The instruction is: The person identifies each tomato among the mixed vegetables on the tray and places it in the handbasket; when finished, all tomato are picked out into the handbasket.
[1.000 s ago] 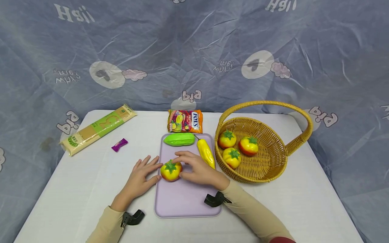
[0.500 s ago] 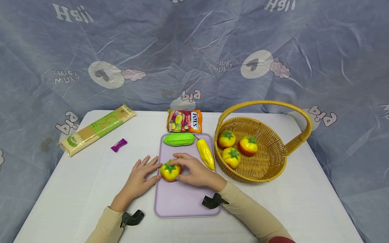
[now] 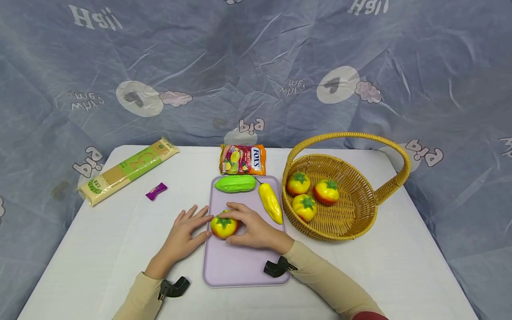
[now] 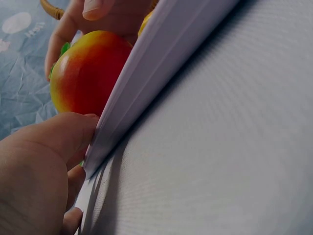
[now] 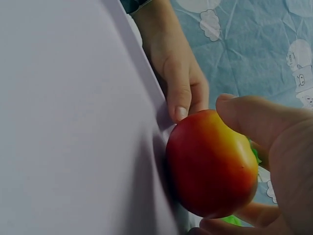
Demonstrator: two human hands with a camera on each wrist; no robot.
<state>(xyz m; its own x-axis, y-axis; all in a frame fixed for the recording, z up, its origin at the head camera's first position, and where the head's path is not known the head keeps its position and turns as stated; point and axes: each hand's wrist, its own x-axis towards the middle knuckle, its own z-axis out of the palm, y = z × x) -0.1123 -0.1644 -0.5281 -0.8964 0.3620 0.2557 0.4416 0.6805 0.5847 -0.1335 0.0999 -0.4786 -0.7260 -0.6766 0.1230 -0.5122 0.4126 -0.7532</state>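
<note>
A yellow-and-red toy tomato (image 3: pixel 224 228) with a green star-shaped top sits near the left edge of a lilac tray (image 3: pixel 240 269). My right hand (image 3: pixel 258 229) curves round it from the right, index finger over its top and thumb on the near side. The right wrist view shows the thumb right at the upper side of the tomato (image 5: pixel 210 166) and other fingers below it. With fingers spread, my left hand (image 3: pixel 183 235) lies at the tray's left rim; its thumb (image 4: pixel 73 132) touches the rim close to the tomato.
On the tray lie a green toy vegetable (image 3: pixel 236 183) and a yellow toy pepper (image 3: pixel 270 203). A tall-handled wicker basket (image 3: pixel 344 226) at right holds three similar tomatoes. A candy bag (image 3: pixel 242 160), purple wrapped sweet (image 3: pixel 156 191) and noodle pack (image 3: pixel 130 171) lie behind and left.
My right hand has slid a little left round the tomato, its thumb shifting toward the near side. The left hand and the tomato look nearly unmoved.
</note>
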